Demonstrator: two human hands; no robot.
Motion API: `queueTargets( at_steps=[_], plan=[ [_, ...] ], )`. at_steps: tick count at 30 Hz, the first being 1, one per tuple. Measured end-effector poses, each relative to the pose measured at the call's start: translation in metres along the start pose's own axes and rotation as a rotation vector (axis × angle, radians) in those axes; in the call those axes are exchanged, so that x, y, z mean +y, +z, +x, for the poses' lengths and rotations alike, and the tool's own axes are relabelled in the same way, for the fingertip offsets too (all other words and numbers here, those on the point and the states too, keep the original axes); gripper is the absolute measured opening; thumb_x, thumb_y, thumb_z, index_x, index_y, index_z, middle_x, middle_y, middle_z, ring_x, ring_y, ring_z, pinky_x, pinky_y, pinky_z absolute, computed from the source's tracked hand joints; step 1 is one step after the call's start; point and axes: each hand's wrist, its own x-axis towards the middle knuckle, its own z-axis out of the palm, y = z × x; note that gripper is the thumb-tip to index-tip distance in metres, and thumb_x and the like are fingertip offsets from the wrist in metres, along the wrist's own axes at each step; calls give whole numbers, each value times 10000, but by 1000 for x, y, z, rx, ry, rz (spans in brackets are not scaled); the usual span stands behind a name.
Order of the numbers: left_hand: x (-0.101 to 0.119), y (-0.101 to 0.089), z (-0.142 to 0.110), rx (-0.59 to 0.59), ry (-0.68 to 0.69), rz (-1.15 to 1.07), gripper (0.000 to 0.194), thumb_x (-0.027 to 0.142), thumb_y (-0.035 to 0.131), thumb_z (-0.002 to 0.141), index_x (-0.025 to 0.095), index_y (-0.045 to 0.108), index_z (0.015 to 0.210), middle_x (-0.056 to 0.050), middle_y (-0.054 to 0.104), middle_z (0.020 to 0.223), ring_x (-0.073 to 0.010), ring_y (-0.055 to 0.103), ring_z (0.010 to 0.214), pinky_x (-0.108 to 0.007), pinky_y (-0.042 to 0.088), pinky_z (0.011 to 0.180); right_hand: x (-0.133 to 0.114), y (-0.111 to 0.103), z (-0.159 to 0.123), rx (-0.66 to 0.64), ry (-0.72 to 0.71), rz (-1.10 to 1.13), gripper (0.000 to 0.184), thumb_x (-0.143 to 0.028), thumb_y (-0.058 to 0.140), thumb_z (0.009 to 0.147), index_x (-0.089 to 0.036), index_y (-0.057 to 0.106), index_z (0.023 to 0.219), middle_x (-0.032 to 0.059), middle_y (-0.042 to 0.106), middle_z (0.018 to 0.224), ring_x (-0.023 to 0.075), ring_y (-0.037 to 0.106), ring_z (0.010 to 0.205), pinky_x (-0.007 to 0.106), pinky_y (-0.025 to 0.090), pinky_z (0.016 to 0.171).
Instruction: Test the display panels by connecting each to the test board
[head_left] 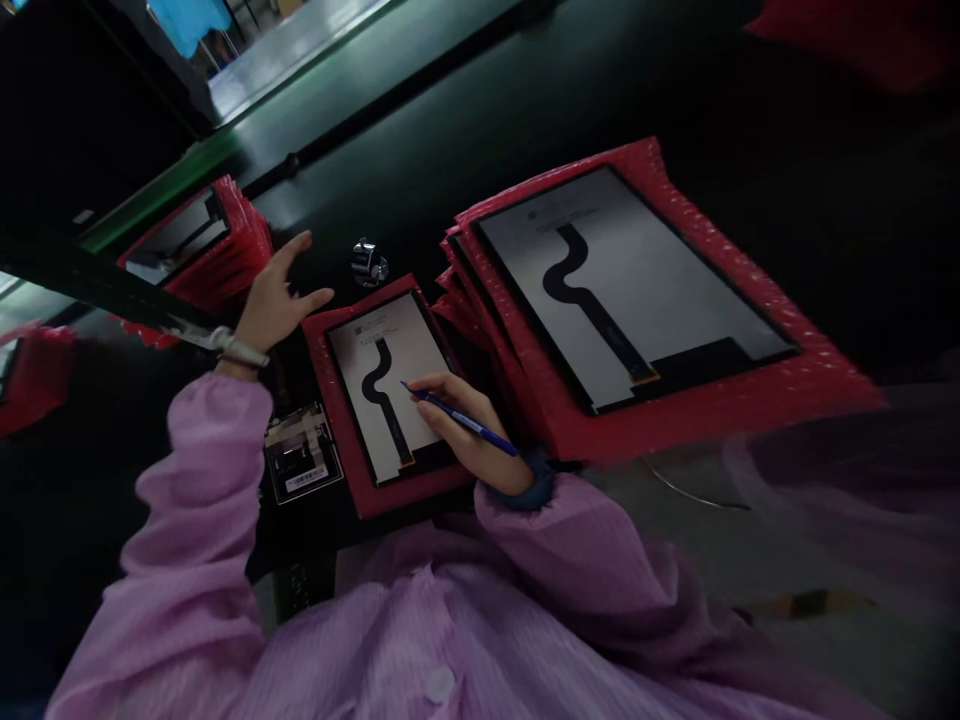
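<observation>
Dark worktop [420,130], pink smock sleeves [195,520] entering from the bottom of the view. Right hand [457,430]: grip pinching a blue pen [465,425] in a writing hold, tip at or just over the grey face of a display panel [390,340]; contact can't be told from this angle. Panel lies flat on a red bubble mailer [394,497], in front of the person, a black winding flex cable [379,385] running along its face near the pen tip. Left hand [281,305]: grip spread, fingers apart, touching nothing visible, left of the mailer; strap [244,350] on that wrist. Chrome tally counter [369,263] just above the mailer; larger stack of panels in red mailers [630,290] to the right. Judged: rest the right hand's heel, press lightly, keep the tip off the flex cable.
</observation>
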Motion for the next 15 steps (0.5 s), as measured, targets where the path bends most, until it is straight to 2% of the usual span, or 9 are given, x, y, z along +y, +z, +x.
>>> queueTargets(
  at_steps=[3,4,6,8,11,13,15],
  plan=[
    [-10,33,42,-150,25,-35,924,491,758,812,161,345,1570,-162,371,1627,-313,391,1490,-449,454,1117,0,1,1,10,-29,3,206,-348,590,928,-210,662,1062,46,691,1004,161,650,872,298,523,793],
    [-9,42,49,-181,32,-41,869,426,731,841,164,343,1572,-159,371,1628,-307,394,1490,-446,455,1116,0,1,1,15,-35,5,205,-345,588,929,-207,661,1062,42,687,989,154,641,848,291,520,774],
    [-6,56,56,-194,37,-36,726,288,679,867,159,419,1532,-147,476,1565,-281,471,1437,-437,435,1135,0,2,1,21,-38,12,200,-338,587,931,-202,658,1060,35,676,958,141,617,801,279,509,735],
    [-1,63,54,-155,28,-15,594,208,666,857,137,540,1433,-135,610,1439,-258,576,1328,-414,431,1137,0,2,1,23,-41,25,194,-331,588,933,-198,656,1058,34,669,950,137,607,790,274,501,719],
    [4,67,45,-51,-3,27,441,234,722,840,123,648,1260,-125,702,1275,-249,660,1169,-374,488,1054,1,2,0,14,-45,35,190,-324,586,936,-199,655,1061,42,674,967,142,618,811,277,503,728],
    [6,70,39,20,-50,70,433,271,755,836,125,648,1230,-127,720,1211,-256,674,1128,-367,508,1004,2,2,0,6,-44,30,190,-322,586,939,-198,656,1065,46,681,988,146,630,837,282,508,755],
    [7,74,33,66,-98,114,488,286,759,850,132,614,1290,-135,717,1216,-269,673,1144,-373,511,988,2,2,0,5,-47,24,188,-319,586,939,-197,658,1063,47,683,1006,149,640,869,283,510,785]
  ],
)
